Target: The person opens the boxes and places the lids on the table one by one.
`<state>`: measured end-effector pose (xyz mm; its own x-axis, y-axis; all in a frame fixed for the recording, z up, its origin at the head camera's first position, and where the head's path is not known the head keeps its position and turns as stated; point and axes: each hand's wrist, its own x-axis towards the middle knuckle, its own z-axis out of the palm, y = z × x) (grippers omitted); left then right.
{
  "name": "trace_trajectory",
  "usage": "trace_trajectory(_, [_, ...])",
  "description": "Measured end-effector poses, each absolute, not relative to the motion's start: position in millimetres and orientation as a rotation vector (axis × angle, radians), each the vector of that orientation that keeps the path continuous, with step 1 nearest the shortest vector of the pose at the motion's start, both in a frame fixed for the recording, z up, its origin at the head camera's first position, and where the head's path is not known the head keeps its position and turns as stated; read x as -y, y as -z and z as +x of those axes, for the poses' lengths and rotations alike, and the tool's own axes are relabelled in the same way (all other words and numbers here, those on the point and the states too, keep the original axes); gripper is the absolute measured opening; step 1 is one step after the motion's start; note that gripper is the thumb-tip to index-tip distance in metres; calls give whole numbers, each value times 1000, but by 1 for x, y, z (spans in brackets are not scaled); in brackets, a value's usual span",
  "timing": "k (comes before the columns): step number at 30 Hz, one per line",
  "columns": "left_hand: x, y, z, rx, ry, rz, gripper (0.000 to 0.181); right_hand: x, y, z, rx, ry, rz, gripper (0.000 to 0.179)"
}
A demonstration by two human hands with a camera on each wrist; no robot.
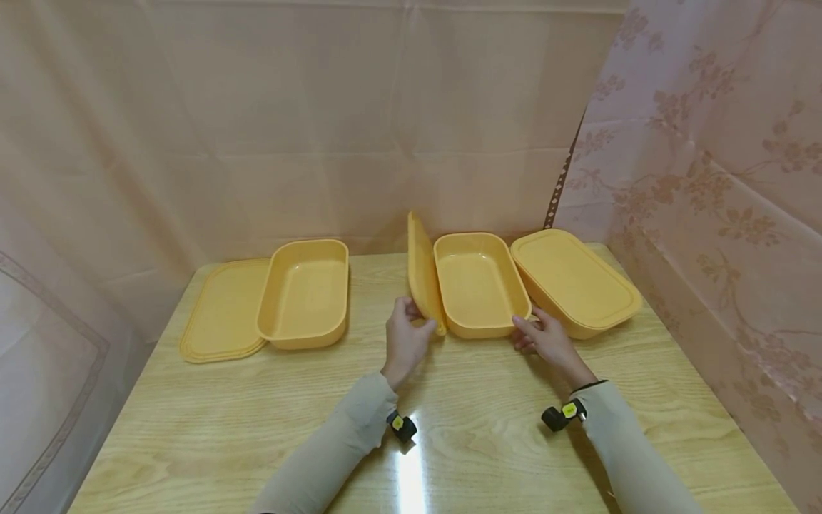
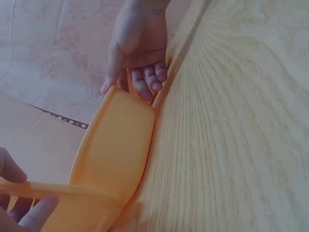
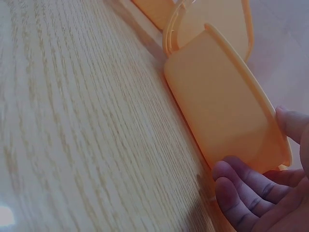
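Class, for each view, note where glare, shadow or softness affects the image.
Head view: glare streaks the tabletop between left sleeve and right sleeve, with shadow beside the latter; left wrist view: dim, the curtain soft in detail; right wrist view: white glare at lower left, the container darkening towards the right hand.

Yellow boxes number three: the left box [image 1: 305,293], the middle box [image 1: 481,282] and the right box [image 1: 576,329]; two of them are open, one covered. There are three lids: one flat lid [image 1: 221,310], one tilted lid [image 1: 423,275] and one fitted lid [image 1: 574,278]. There is one desk [image 1: 212,442]. Hands come to two, a left hand [image 1: 407,339] and a right hand [image 1: 549,344], with two sleeves [image 1: 340,446] and two black wrist devices [image 1: 556,418].
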<state>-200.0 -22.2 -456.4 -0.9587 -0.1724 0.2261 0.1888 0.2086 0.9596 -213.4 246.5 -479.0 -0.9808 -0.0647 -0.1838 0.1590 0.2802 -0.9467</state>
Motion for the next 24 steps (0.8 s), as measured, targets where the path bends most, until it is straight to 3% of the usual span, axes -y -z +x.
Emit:
trace_trajectory(9, [24, 450, -198, 2276, 1925, 197, 26, -244, 477, -213, -2366, 1760, 85, 59])
trace_trajectory(24, [16, 452, -197, 2212, 2062, 345, 26, -247, 477, -214, -2394, 1704, 66, 60])
